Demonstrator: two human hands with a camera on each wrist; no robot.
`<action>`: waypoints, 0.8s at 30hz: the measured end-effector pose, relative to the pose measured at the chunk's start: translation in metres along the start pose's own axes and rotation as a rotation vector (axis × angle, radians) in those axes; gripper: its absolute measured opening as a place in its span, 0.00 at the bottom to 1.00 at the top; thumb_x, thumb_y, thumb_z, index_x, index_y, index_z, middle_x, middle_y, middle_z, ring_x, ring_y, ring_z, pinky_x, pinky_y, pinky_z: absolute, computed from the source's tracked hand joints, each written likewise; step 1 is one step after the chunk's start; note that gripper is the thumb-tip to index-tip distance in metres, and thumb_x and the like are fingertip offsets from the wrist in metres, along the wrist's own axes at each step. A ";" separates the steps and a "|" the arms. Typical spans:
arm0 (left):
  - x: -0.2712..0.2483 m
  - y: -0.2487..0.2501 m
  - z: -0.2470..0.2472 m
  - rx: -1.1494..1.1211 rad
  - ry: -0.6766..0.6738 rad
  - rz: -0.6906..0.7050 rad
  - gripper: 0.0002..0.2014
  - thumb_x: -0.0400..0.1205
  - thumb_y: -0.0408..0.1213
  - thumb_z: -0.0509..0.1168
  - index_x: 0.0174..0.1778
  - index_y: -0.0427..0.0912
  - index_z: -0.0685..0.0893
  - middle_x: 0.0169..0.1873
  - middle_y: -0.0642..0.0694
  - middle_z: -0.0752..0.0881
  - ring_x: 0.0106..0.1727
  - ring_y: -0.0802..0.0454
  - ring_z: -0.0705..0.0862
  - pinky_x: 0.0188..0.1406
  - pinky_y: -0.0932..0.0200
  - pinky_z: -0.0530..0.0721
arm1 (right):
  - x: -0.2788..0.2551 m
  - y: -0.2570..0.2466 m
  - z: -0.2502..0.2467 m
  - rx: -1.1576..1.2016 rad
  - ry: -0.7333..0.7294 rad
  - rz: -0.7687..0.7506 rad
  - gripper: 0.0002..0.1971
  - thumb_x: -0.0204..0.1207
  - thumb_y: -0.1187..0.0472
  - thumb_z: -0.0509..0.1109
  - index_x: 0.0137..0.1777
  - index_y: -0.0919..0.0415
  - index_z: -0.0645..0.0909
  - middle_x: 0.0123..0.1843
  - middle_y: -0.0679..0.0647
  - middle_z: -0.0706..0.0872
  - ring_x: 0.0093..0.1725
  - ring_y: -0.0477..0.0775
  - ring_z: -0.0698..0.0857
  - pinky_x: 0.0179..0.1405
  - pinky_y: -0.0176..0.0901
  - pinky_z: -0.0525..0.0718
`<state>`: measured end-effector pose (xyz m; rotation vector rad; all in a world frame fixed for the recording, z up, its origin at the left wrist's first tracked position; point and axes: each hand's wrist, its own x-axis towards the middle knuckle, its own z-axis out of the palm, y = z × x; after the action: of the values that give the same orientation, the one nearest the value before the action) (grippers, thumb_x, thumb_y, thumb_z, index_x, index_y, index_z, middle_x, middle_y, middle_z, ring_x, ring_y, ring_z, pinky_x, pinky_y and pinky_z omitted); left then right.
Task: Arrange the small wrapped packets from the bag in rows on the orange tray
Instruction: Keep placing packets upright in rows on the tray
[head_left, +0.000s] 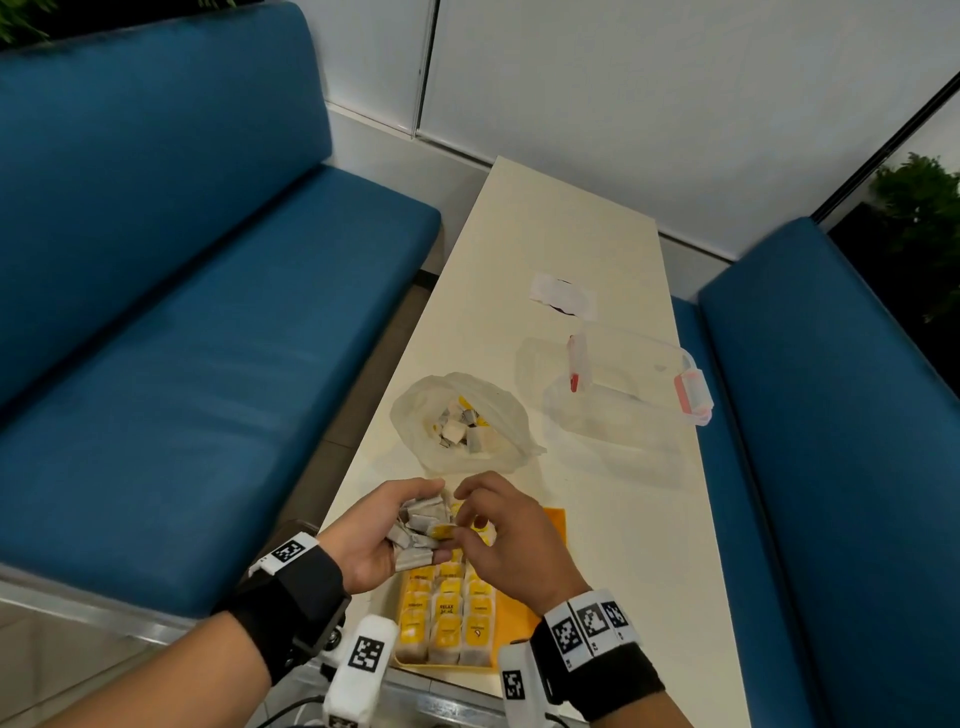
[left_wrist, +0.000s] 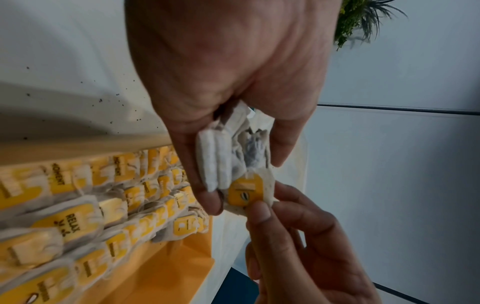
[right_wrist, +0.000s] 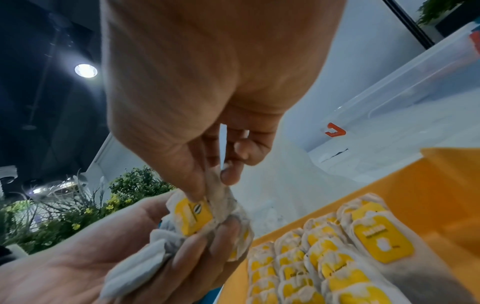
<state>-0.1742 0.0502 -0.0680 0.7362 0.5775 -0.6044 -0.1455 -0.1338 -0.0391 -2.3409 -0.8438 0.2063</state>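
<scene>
My left hand holds a bunch of small grey-white packets above the far left end of the orange tray. My right hand pinches one packet with a yellow tag at the edge of that bunch. The wrist views show this tagged packet between thumb and finger. Rows of yellow-tagged packets fill the tray's left part. The clear plastic bag with more packets lies just beyond the hands.
A clear plastic box with red clips stands on the white table to the right of the bag, with a piece of paper behind it. Blue benches flank the table on both sides.
</scene>
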 end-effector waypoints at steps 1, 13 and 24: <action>0.000 0.000 0.000 -0.007 -0.005 0.001 0.17 0.79 0.42 0.73 0.58 0.35 0.85 0.51 0.32 0.87 0.43 0.39 0.90 0.49 0.46 0.91 | 0.000 0.001 0.000 0.024 0.017 0.008 0.04 0.73 0.62 0.73 0.43 0.54 0.81 0.55 0.39 0.81 0.41 0.41 0.80 0.44 0.39 0.83; 0.006 -0.005 0.001 0.014 0.047 0.058 0.21 0.79 0.35 0.75 0.66 0.27 0.85 0.51 0.33 0.90 0.46 0.40 0.91 0.54 0.48 0.90 | -0.005 0.009 0.006 -0.172 -0.051 0.031 0.16 0.78 0.55 0.65 0.64 0.42 0.79 0.52 0.43 0.82 0.44 0.49 0.85 0.43 0.49 0.85; 0.009 0.002 0.001 0.012 0.083 0.053 0.18 0.80 0.36 0.75 0.63 0.30 0.85 0.46 0.33 0.90 0.49 0.39 0.90 0.45 0.48 0.94 | -0.002 0.017 0.001 -0.286 0.111 0.007 0.06 0.77 0.52 0.69 0.51 0.44 0.85 0.51 0.42 0.80 0.50 0.48 0.82 0.45 0.47 0.78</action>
<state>-0.1666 0.0481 -0.0725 0.7884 0.6293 -0.5306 -0.1386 -0.1440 -0.0503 -2.5925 -0.8568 -0.0454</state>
